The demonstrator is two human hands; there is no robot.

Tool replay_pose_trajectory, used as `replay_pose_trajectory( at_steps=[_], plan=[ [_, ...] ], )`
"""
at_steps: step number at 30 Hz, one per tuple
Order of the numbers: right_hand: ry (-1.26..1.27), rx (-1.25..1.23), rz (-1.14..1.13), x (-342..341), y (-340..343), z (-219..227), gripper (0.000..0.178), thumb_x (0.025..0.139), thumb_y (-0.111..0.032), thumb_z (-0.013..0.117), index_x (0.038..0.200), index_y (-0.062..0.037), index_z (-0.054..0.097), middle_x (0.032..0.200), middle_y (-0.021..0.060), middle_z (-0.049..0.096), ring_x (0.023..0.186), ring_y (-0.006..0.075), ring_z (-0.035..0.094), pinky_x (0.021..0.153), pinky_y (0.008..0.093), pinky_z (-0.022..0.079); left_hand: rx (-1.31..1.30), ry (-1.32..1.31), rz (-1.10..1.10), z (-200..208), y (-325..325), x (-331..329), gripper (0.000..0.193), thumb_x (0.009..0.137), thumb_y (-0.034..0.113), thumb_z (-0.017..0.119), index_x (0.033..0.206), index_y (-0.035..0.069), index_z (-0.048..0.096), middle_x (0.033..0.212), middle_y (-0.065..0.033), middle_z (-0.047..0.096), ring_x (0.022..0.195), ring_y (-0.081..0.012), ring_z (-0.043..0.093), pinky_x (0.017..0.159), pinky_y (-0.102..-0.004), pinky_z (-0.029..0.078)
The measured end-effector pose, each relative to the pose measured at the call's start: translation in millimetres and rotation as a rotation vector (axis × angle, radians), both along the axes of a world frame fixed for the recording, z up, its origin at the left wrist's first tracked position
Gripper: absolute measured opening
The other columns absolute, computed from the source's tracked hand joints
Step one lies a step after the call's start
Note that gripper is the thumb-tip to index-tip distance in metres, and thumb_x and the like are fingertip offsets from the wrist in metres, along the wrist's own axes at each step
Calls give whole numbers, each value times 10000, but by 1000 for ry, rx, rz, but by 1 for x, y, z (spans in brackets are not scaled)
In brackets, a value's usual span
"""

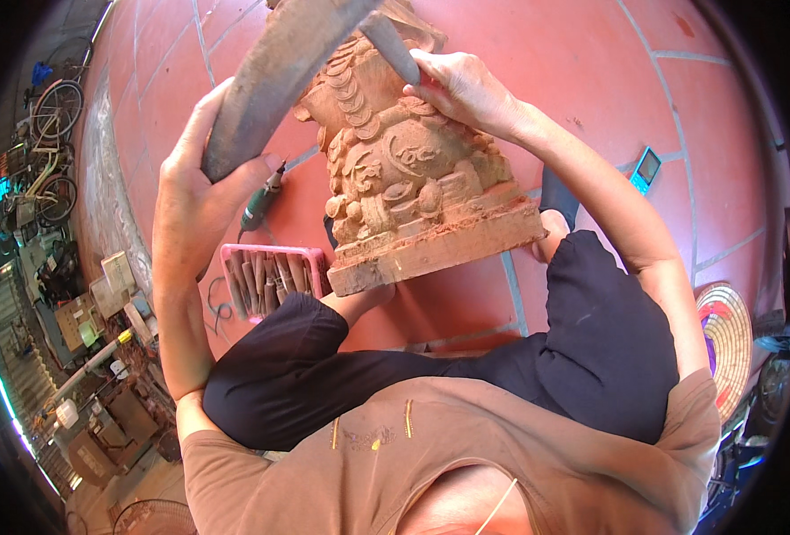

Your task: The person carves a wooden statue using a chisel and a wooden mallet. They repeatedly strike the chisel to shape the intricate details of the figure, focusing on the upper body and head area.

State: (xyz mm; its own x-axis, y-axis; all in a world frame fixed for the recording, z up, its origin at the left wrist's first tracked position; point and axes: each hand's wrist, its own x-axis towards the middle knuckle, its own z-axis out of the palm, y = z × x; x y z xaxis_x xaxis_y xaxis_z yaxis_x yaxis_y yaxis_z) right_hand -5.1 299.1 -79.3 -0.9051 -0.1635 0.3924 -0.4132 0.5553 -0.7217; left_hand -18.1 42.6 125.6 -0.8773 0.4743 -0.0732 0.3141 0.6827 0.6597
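Note:
In front of me, between my feet, a carved wooden sculpture (404, 169) stands on a thick block base (440, 245), with coin-like discs and rounded relief over its surface. My left hand (203, 169) is closed around the lower end of a long, broad, grey wooden mallet (279, 76), raised to the left of the carving. The mallet's far end runs out of the top of the picture. My right hand (466, 89) pinches the near end of a short grey chisel (388, 46) above the carving's upper part. The chisel's cutting edge cannot be made out.
A pink-rimmed tray (226, 267) of wooden-handled tools lies by my left knee, with a green corded power tool (257, 205) beyond it. On the red tiled floor to the right lies a blue phone (646, 169). A woven hat (725, 348), bicycles (56, 116) and boxes stand around.

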Motion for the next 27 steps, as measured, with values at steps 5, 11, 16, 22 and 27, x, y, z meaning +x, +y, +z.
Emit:
replay_pose_trajectory(
  at_steps=[5, 11, 16, 22, 27],
  plan=[
    [-61, 4, -3, 2, 2, 4, 207, 877, -178, 675, 941, -61, 516, 733, 184, 620, 747, 399, 633, 634, 466, 500, 107, -98, 115, 8, 9, 3, 643, 761, 63, 745, 1359, 68, 510, 1098, -83, 671, 999, -133, 606, 906, -295, 472],
    [-113, -111, -58, 5, 7, -5, 197, 891, -196, 679, 961, -57, 558, 730, 156, 640, 727, 337, 668, 652, 417, 516, -64, -65, 8, -3, 2, 0, 623, 765, 110, 745, 1347, 76, 525, 1095, -72, 670, 996, -132, 605, 923, -307, 462],
    [-292, -401, -156, 9, 21, -31, 215, 893, -219, 694, 1026, -55, 651, 820, 117, 706, 745, 226, 696, 696, 364, 536, -66, -138, 136, -2, 0, 2, 641, 752, 102, 753, 1351, 74, 529, 1090, -75, 662, 1002, -145, 604, 921, -305, 464],
    [-367, -389, -194, 11, 41, -21, 238, 909, -216, 695, 1062, -46, 631, 873, 74, 698, 799, 131, 693, 702, 303, 564, 32, -147, 105, -6, -6, -1, 660, 746, 101, 765, 1355, 37, 520, 1117, -78, 649, 1009, -149, 599, 915, -302, 470],
    [-401, -680, -25, 9, 27, -9, 242, 909, -118, 691, 1112, -75, 568, 1065, 3, 622, 927, 124, 661, 772, 286, 601, -2, -142, 116, -4, -4, -1, 667, 743, 93, 771, 1358, 35, 520, 1132, -72, 641, 1014, -143, 593, 913, -295, 469]
  ],
)
